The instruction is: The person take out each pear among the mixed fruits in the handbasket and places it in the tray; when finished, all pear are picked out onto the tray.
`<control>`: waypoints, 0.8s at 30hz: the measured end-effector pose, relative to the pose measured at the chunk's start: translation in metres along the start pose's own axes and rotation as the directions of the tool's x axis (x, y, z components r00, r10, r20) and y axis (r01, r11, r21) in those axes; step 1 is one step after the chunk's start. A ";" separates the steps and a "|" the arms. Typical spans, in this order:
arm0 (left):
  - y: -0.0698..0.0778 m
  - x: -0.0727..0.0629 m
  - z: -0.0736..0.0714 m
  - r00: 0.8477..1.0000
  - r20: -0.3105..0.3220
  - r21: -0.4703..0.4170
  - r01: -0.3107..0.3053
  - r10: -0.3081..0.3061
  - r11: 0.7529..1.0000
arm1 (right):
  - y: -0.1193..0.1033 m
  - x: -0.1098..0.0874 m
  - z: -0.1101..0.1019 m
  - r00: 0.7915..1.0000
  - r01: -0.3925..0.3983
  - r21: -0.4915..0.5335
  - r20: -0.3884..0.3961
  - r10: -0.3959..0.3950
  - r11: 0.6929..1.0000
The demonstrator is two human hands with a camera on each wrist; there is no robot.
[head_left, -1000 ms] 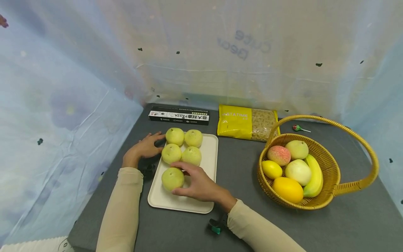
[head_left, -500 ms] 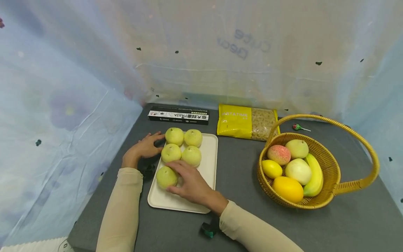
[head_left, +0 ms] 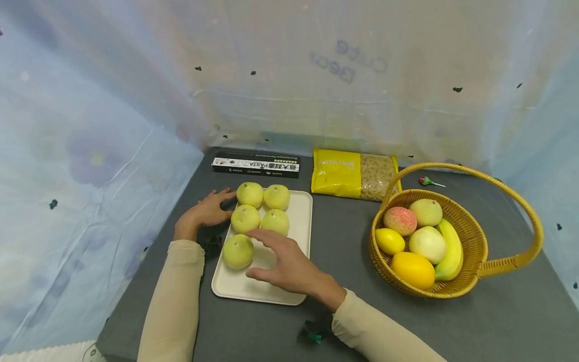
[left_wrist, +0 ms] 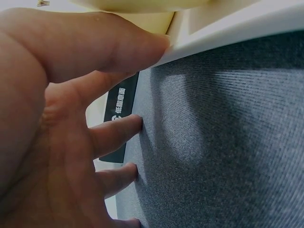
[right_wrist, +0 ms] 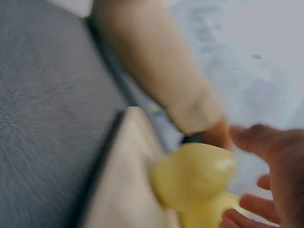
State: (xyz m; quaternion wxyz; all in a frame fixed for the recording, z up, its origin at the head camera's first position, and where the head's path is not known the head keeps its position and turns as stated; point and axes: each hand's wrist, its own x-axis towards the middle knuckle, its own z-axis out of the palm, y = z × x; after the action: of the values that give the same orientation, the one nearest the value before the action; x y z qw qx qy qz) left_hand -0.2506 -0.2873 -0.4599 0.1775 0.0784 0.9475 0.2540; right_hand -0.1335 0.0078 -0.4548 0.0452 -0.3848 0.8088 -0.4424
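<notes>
Fruit of pale green colour [head_left: 237,251] sits on the tray [head_left: 296,251], along its left side and in the half nearer to the person. Right hand [head_left: 289,264] is just beside it, on its right side, and its grip is wide: thumb and fingers are well apart from each other, with nothing held between them. A gap is visible between the thumb and the fruit; whether the forefinger touches the top of the fruit, I cannot tell. The right wrist view is blurred.

Four similar fruits [head_left: 275,222] stand close together at the far end of the same tray, in two rows of two. Left hand [head_left: 208,210] is at the left edge of the tray, beside these fruits. Its grip is also wide and holds nothing; the fingers are spread, with their tips on the dark surface [head_left: 344,241], and the thumb reaches to the tray rim.

To the right of the tray, well apart from it, stands a wicker basket [head_left: 472,229] with a tall handle. Inside it are a banana [head_left: 450,251], a reddish fruit [head_left: 400,221], two pale fruits [head_left: 427,245] and two yellow fruits [head_left: 412,270]. Behind the tray lies a black box [head_left: 255,164], and to the right of this box a yellow packet [head_left: 336,173].
</notes>
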 end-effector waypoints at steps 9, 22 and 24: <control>0.001 0.002 0.001 1.000 0.010 -0.008 0.017 -0.016 1.000 | 0.009 -0.063 -0.103 0.994 -0.091 0.328 -0.032 0.107 0.940; 0.002 0.000 0.001 1.000 0.004 -0.011 0.019 -0.019 1.000 | 0.022 -0.169 -0.228 0.909 -0.285 0.216 -0.248 0.335 0.934; 0.002 0.000 0.001 1.000 0.004 -0.009 0.018 -0.018 1.000 | 0.021 -0.180 -0.239 0.877 -0.362 0.156 -0.278 0.392 0.919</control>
State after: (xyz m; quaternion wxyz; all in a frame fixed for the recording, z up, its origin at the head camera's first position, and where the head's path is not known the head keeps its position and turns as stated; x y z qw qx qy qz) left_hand -0.2503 -0.2854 -0.4594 0.1822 0.0694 0.9467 0.2565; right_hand -0.1191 0.2963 -0.3742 0.0249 -0.1445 0.8424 -0.5185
